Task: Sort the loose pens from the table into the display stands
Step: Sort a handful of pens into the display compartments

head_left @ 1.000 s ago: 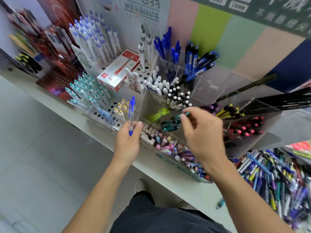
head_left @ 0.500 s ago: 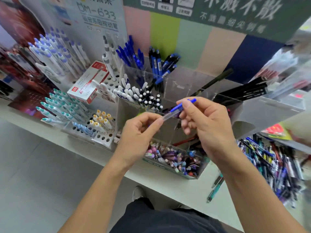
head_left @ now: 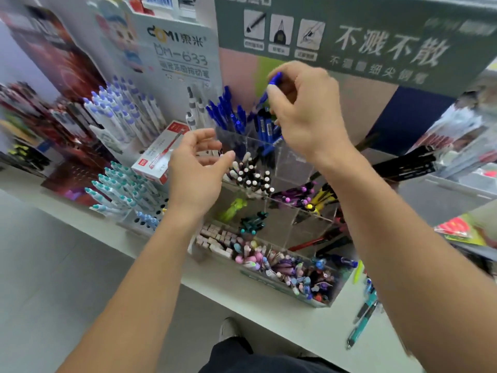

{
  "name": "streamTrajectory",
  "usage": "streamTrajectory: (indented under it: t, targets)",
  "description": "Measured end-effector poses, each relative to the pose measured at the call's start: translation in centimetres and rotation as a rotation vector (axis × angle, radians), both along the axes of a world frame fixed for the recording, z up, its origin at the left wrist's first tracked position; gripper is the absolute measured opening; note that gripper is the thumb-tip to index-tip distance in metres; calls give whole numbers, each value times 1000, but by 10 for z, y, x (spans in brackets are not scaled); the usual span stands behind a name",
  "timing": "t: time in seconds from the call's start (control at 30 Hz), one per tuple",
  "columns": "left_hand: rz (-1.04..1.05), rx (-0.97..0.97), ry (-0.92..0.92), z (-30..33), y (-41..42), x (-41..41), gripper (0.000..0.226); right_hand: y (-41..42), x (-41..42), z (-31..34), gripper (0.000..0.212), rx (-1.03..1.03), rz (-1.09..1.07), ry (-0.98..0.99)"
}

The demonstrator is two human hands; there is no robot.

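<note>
My right hand [head_left: 306, 109] pinches a blue pen [head_left: 274, 79] by its upper end, held upright above the back compartments of the clear acrylic display stand [head_left: 293, 162], where other blue pens [head_left: 228, 114] stand. The pen's lower part is lost among those pens. My left hand [head_left: 196, 168] hovers empty with loosely curled fingers in front of the stand, over the black-and-white pens [head_left: 250, 176]. A few loose pens [head_left: 364, 316] lie on the white table [head_left: 258, 305] at the right.
A perforated white stand with teal-capped pens [head_left: 121, 187] and purple-capped pens [head_left: 121, 114] sits left. A red-and-white box [head_left: 158, 152] lies on it. A front bin [head_left: 282, 267] holds pastel pens. Green signage [head_left: 376, 44] rises behind. Black pens [head_left: 403, 165] lie on a tray right.
My right hand has taken the blue pen from my left hand and lifted it up over the back blue-pen compartment. My left hand has let go and hangs empty.
</note>
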State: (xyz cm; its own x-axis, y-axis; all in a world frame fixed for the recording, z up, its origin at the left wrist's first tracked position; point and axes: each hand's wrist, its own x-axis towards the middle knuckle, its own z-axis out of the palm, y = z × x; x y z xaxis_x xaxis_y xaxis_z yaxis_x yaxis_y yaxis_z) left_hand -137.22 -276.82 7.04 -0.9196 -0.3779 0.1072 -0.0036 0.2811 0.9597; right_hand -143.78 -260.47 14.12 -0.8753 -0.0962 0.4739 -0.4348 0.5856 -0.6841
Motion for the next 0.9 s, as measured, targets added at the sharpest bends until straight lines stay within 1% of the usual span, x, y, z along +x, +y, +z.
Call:
streamTrajectory:
  t: [0.07,0.13,0.2,0.27,0.3,0.37,0.43,0.47,0.53,0.57,0.63,0.67,0.73,0.8,0.83,0.87,0.9]
  targets:
    - [-32,-88,-13,0,-8,-5,44,-17,-19,-1,17,236,27,-54]
    - [-58,-112,-38,-2,-15,-10,47,-32,-31,-2,15,416,60,-157]
    - [-63,-104,-40,-4,-20,-13,45,-44,-39,-4,7,550,71,-257]
    - [-45,-87,-13,-6,-20,-14,39,-50,-41,-3,6,610,63,-298]
    - [-31,-83,1,-6,-19,-13,35,-49,-40,-3,8,589,76,-304]
    - [-9,-82,17,-8,-12,-8,25,-34,-29,-2,24,431,116,-297]
    - [-8,-83,39,-12,2,1,14,-3,2,0,31,245,89,-196]
    - [-17,-75,48,-13,14,7,9,17,23,-1,29,147,70,-133]
    - [-92,-24,86,-15,48,21,1,64,69,-10,18,-61,32,-52]
    - [-164,-3,119,-14,69,30,2,89,90,-17,14,-140,-14,-39]
    - [-381,7,169,-15,116,52,4,142,122,-36,11,-214,-171,-65]
    - [-510,5,174,-17,140,63,5,170,135,-48,11,-214,-263,-111]
    - [-756,-37,109,-26,188,79,7,228,156,-80,14,-143,-459,-300]
    - [-953,-151,-111,-48,236,87,13,280,175,-122,19,-20,-636,-626]
    - [-1001,-254,-260,-67,257,87,23,296,181,-142,20,3,-668,-823]
    - [-1005,-390,-398,-89,275,86,38,305,187,-162,22,14,-650,-1013]
    - [-977,-536,-508,-115,290,85,55,306,191,-179,26,46,-598,-1161]
